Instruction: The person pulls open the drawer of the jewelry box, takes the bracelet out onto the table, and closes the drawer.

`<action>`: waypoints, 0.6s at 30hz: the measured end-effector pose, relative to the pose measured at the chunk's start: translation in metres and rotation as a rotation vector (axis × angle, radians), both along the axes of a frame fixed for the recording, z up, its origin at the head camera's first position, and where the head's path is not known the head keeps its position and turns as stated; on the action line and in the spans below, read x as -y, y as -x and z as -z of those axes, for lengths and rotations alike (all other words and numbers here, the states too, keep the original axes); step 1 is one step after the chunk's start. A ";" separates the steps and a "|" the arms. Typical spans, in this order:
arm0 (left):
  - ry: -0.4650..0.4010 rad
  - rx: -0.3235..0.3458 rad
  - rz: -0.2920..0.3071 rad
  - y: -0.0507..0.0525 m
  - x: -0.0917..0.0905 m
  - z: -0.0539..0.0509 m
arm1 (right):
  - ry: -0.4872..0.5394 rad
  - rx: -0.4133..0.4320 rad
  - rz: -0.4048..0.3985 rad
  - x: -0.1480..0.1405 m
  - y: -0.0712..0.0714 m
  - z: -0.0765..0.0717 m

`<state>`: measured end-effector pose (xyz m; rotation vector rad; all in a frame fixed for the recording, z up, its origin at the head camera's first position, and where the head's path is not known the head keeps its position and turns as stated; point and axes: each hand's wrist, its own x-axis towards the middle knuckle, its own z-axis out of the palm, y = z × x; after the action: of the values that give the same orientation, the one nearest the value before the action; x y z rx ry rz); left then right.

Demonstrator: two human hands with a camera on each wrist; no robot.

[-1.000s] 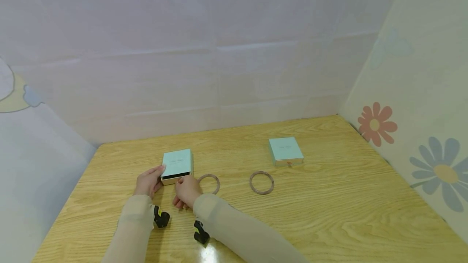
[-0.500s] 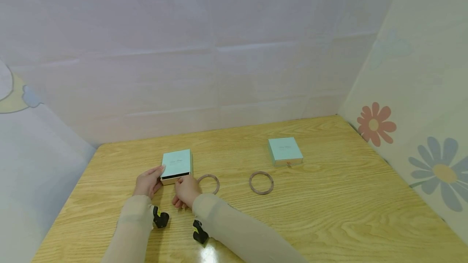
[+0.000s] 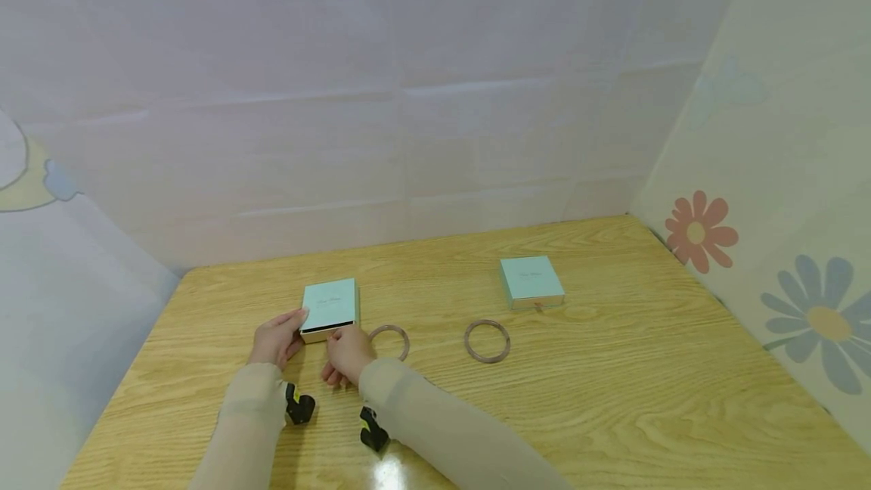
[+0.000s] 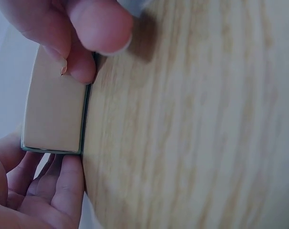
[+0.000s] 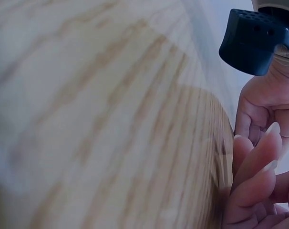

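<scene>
A mint-green drawer-style gift box (image 3: 330, 304) lies on the table at left in the head view, its drawer slightly out, leaving a thin dark gap. My left hand (image 3: 274, 339) grips the box's left side, thumb near the top edge. At the drawer's front, my right hand (image 3: 349, 354) pinches the small pull tab (image 4: 64, 70), mostly covered by the fingertips in the left wrist view. Just right of that hand is a brownish bangle (image 3: 406, 339), partly hidden by it. A second bangle (image 3: 508, 341) lies farther right. The right wrist view shows my right hand's curled fingers (image 5: 256, 183).
Another mint-green box (image 3: 531, 276), its drawer closed, sits toward the back right of the wooden table (image 3: 612, 384). A pale cloth wall (image 3: 408, 134) rises behind the table, with a flower-printed one (image 3: 769, 172) on the right. Each wrist carries a black camera (image 5: 249, 43).
The dark gap at the drawer's front has narrowed slightly as the drawer slid inward. Both hands stay almost in place, and the bangles and the other box lie as before.
</scene>
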<state>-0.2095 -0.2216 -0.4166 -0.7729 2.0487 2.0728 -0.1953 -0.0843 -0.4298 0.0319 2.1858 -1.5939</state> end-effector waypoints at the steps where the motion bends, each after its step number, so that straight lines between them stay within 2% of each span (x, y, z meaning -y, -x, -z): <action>1: 0.001 0.002 -0.002 0.000 0.000 0.000 | -0.001 -0.001 -0.001 0.000 0.000 0.000; 18: 0.023 0.008 -0.008 0.001 -0.002 -0.001 | -0.014 0.021 0.006 0.002 0.005 -0.001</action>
<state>-0.2106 -0.2200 -0.4156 -0.7931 2.0726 2.0499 -0.2004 -0.0860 -0.4291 0.0593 2.1832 -1.5740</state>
